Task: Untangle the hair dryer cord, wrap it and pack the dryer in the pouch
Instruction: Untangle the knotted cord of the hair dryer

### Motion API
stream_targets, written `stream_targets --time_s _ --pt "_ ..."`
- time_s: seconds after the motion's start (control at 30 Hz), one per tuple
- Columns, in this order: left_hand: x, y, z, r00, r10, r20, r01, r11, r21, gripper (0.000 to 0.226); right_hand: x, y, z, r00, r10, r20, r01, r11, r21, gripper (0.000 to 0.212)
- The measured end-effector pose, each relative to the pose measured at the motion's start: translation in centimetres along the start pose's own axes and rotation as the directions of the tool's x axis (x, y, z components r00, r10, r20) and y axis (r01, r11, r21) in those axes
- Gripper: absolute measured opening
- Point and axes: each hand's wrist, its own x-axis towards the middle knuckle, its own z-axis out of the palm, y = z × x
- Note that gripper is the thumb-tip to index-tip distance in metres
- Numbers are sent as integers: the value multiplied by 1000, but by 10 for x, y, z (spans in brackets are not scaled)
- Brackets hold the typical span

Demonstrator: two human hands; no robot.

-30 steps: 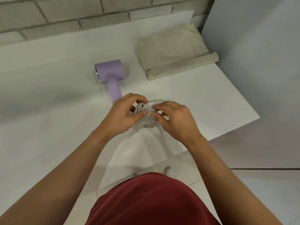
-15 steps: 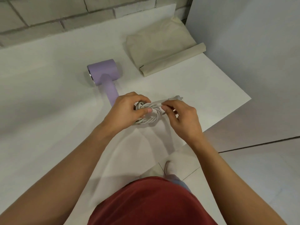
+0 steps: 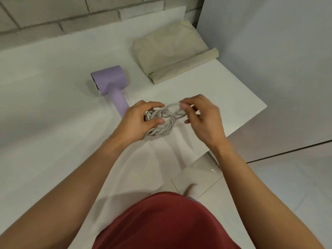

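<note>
Tugging the loop [image 3: 172,105] that the right hand [image 3: 202,121] pinches could cinch the cord [image 3: 161,129] tighter, since the left hand [image 3: 137,122] grips its bundle over the bench [image 3: 53,123], and might drag the dryer [image 3: 110,81], lying just beyond, away from the pouch [image 3: 172,49] behind.

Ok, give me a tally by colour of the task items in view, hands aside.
Lilac: 1, the hair dryer
Pale grey: 1, the bundled cord
Beige: 1, the pouch
Total: 3
</note>
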Motion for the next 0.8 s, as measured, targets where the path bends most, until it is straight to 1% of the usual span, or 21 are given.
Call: stream_targets --time_s 0.07,0.1,0.2,0.27,0.3,0.33,0.37,0.4,0.43,0.5,0.57,0.6,0.67,0.73,0.8 --pt "-2 1 0 1000 -7 -13 7 1000 -16 37 0 -4 -4 981 186 -60 -170 963 208 8" --pt "-3 1 1 1000 -8 -24 8 1000 -19 35 0 -6 -5 967 245 -63 -220 939 265 7" --pt "-3 3 1 999 0 -37 1 1000 11 27 -1 -11 -6 953 300 -45 -271 908 321 8" --pt "-2 4 0 1000 14 -24 -13 999 35 24 -3 -11 -7 950 309 -34 -284 908 307 8" --pt "-1 4 0 1000 19 -20 -18 999 49 22 -5 -11 -8 958 284 -45 -264 931 253 9" --pt "-1 3 -1 1000 21 -19 -20 998 67 21 -6 -12 -11 974 214 -73 -202 968 146 15" --pt "0 3 -1 999 24 -22 -22 996 84 19 -7 -13 -13 991 99 -93 -99 995 5 25" --pt "0 3 -1 999 26 -24 -23 995 97 18 -8 -15 -15 996 -34 -81 24 992 -126 36" --pt "1 4 0 999 26 -24 -24 994 106 18 -8 -18 -15 988 -151 -39 139 964 -225 46" --pt "2 7 2 999 31 -22 -28 992 123 20 -7 -27 -12 948 -302 100 317 877 -361 55" --pt "3 12 3 999 42 -19 -39 992 122 23 -4 -32 -5 907 -356 225 421 770 -480 47" --pt "2 14 4 999 49 -17 -46 991 126 23 -1 -31 -1 899 -358 252 438 735 -518 38" --pt "2 16 4 999 50 -6 -49 989 138 24 6 -28 1 913 -327 243 408 722 -559 20" --pt "0 15 3 1000 27 8 -28 990 139 32 12 -24 -2 941 -296 163 335 751 -569 21" --pt "-1 15 2 1000 -6 6 6 991 130 38 15 -25 -6 969 -248 17 220 823 -523 23"
